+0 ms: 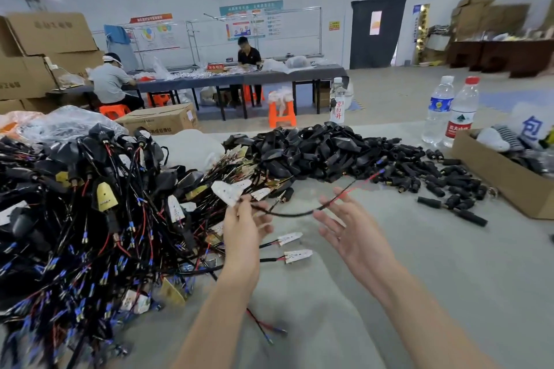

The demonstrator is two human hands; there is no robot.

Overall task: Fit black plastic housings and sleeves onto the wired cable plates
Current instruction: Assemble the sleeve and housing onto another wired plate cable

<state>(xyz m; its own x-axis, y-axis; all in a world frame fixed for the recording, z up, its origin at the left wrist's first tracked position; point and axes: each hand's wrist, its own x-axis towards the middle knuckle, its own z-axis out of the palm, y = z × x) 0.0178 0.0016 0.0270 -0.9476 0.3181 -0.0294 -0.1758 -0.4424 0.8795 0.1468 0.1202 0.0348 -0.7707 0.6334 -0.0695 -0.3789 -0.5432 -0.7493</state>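
- grey desk [419, 263] fills the lower frame, with black housings [314, 150] heaped at centre.
- left hand [242, 228] grip pinches a wired cable plate [226, 192] mid-frame.
- right hand [350, 234] grip released, fingers spread near the plate's black cable [287, 215].

Left hand [242, 228] shows only its back, so the fingers' hold at the base of the white cable plate [227, 190] is mostly hidden, and the exact pinch point cannot be told. The plate's cable [287, 214] arcs across to the right hand [350, 231]; whether those fingers touch it, cannot tell. Its red wire end [367, 180] smears into blur in front of the black sleeves [443, 177], terminal unreadable. At the left edge of the tabletop [419, 263], the tangle of wired cables [75, 234] is cut off at the picture's left and bottom, its near part blurred. The cardboard box [506, 186] at the tabletop's right edge is cropped. Both forearms are cut off at the bottom.
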